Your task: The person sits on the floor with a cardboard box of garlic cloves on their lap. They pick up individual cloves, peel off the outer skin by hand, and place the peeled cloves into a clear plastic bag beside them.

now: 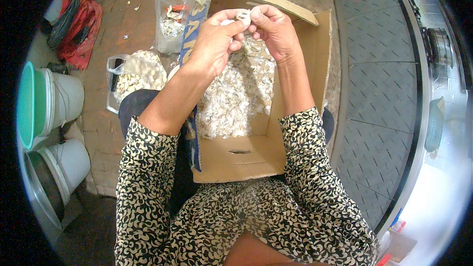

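Observation:
Above an open cardboard box (266, 155), my left hand (214, 42) holds a whitish piece of garlic (242, 15) between thumb and fingers. The fingertips of my right hand (275, 29) pinch its right side, close against the left thumb. Another pale, rounded piece shows partly within the left fingers. Loose papery garlic skins (229, 103) cover much of the box floor below both hands. Left of the box, a clear plastic bag (142, 74) contains many pale peeled cloves. Whether the held piece is a single clove or part of a bulb, I cannot tell.
Another plastic bag (172, 29) with garlic scraps and something red stands by the box's blue printed side. White buckets (68, 92) line the far left, beside a green basin (27, 105). A red plastic bag (83, 26) lies beyond. Grey cabinet panels (380, 92) rise at right.

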The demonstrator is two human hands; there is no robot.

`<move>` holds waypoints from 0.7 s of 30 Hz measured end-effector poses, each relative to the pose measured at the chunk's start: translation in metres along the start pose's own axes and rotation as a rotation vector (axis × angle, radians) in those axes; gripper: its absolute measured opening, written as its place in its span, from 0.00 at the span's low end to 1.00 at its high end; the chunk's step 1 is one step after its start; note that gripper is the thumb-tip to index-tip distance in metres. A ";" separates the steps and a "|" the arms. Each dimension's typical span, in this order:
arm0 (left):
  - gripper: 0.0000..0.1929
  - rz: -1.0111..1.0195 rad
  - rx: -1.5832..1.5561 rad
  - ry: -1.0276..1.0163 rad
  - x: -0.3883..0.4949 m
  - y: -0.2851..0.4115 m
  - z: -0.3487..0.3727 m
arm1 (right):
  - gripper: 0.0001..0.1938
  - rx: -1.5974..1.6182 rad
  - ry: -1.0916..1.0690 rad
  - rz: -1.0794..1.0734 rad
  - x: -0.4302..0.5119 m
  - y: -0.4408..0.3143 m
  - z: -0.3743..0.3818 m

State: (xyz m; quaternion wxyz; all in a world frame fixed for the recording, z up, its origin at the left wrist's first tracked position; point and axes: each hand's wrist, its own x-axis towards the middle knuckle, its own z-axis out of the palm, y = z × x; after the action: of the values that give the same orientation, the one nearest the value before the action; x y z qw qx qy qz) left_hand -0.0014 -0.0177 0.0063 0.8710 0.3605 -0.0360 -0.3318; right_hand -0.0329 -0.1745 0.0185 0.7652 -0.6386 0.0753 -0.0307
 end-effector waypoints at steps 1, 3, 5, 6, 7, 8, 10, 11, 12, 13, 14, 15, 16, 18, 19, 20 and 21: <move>0.12 0.005 -0.001 0.006 0.001 -0.001 -0.001 | 0.05 -0.032 0.010 -0.001 0.000 -0.001 0.000; 0.11 0.005 -0.002 0.015 0.003 -0.003 -0.003 | 0.05 -0.108 0.018 -0.025 -0.001 -0.003 0.001; 0.11 -0.003 -0.003 0.019 0.005 -0.004 -0.003 | 0.06 -0.159 0.023 -0.039 -0.002 -0.007 0.002; 0.10 -0.003 0.013 0.014 0.005 -0.004 -0.003 | 0.06 -0.169 0.022 -0.041 -0.003 -0.008 0.002; 0.10 -0.004 0.029 0.009 0.005 -0.004 -0.001 | 0.07 -0.180 0.023 -0.043 -0.004 -0.010 0.002; 0.10 -0.005 0.044 0.002 0.005 -0.003 0.000 | 0.07 -0.198 0.030 -0.041 -0.006 -0.013 0.001; 0.10 0.005 0.124 0.030 0.001 0.001 0.001 | 0.08 -0.224 0.026 -0.033 -0.007 -0.019 0.006; 0.10 0.009 0.165 0.043 0.000 0.003 0.001 | 0.08 -0.316 0.032 -0.046 -0.008 -0.021 0.010; 0.09 0.006 0.175 0.049 0.000 0.002 0.001 | 0.09 -0.411 0.042 -0.059 -0.010 -0.025 0.016; 0.09 0.004 0.187 0.056 0.000 0.001 0.000 | 0.09 -0.506 0.051 -0.071 -0.011 -0.028 0.020; 0.09 0.002 0.198 0.064 0.000 0.001 0.000 | 0.09 -0.538 0.055 -0.081 -0.010 -0.029 0.022; 0.09 0.000 0.203 0.068 0.000 0.001 0.001 | 0.08 -0.572 0.063 -0.092 -0.010 -0.031 0.022; 0.08 -0.002 0.209 0.073 0.000 0.001 0.002 | 0.08 -0.606 0.070 -0.104 -0.010 -0.033 0.022; 0.08 0.002 0.216 0.084 -0.001 0.002 0.005 | 0.08 -0.606 0.111 -0.102 -0.011 -0.035 0.024; 0.08 0.009 0.218 0.090 -0.002 0.002 0.007 | 0.08 -0.606 0.131 -0.101 -0.011 -0.035 0.025; 0.08 0.015 0.219 0.096 -0.003 0.003 0.008 | 0.08 -0.594 0.133 -0.094 -0.012 -0.035 0.024; 0.08 0.017 0.235 0.087 -0.003 0.004 0.009 | 0.08 -0.581 0.134 -0.088 -0.012 -0.035 0.024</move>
State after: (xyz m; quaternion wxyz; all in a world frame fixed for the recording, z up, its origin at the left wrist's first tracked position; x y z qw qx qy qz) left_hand -0.0044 -0.0190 0.0158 0.8261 0.4741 -0.0397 -0.3020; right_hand -0.0391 -0.1562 0.0575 0.5418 -0.8300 0.1034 -0.0831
